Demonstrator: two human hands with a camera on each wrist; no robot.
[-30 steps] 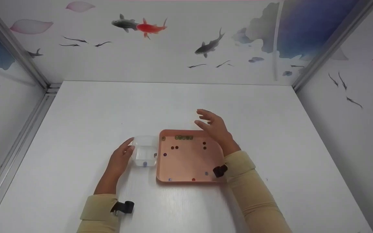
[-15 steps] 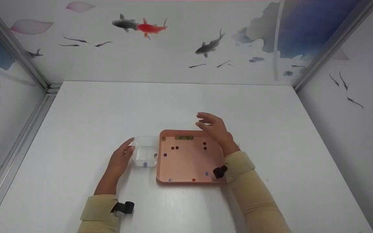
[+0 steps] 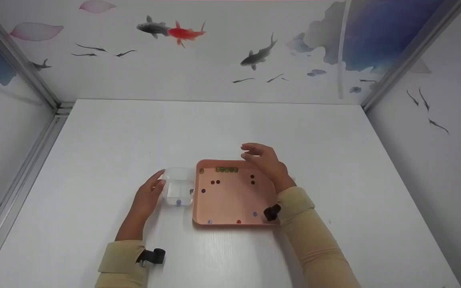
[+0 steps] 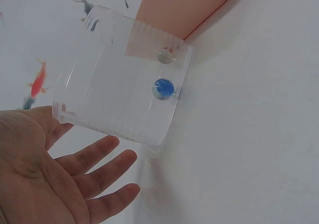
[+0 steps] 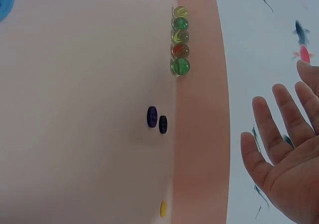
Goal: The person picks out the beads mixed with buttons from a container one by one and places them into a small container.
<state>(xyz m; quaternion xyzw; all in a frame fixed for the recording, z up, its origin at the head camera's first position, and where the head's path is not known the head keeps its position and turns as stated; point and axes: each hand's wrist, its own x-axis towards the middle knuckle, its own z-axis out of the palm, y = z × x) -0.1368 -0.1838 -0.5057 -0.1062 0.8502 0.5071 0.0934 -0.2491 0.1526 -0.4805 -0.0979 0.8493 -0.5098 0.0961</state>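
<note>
My left hand [image 3: 146,200] is at the left side of a clear plastic container [image 3: 179,188], fingers loosely extended with the fingertips at its wall. In the left wrist view, a blue marble [image 4: 163,89] and a greyish marble [image 4: 165,56] lie in the container. My right hand [image 3: 268,163] hovers over the far right edge of a pink tray [image 3: 230,202], fingers loosely bent, nothing visible between them. A row of glass marbles [image 5: 180,37] sits along the tray's far wall. Two dark buttons [image 5: 152,117] show in the right wrist view.
A light blue button [image 5: 5,1] and a yellow piece [image 5: 163,208] also lie in the tray. Near its front wall are a red piece [image 3: 239,221] and a pale blue piece [image 3: 209,221]. Printed panels [image 3: 214,72] border the white table [image 3: 114,140].
My right hand has lowered slightly toward the tray's far edge, its fingers drawing a little closer together. The left hand, container and tray pieces have stayed put.
</note>
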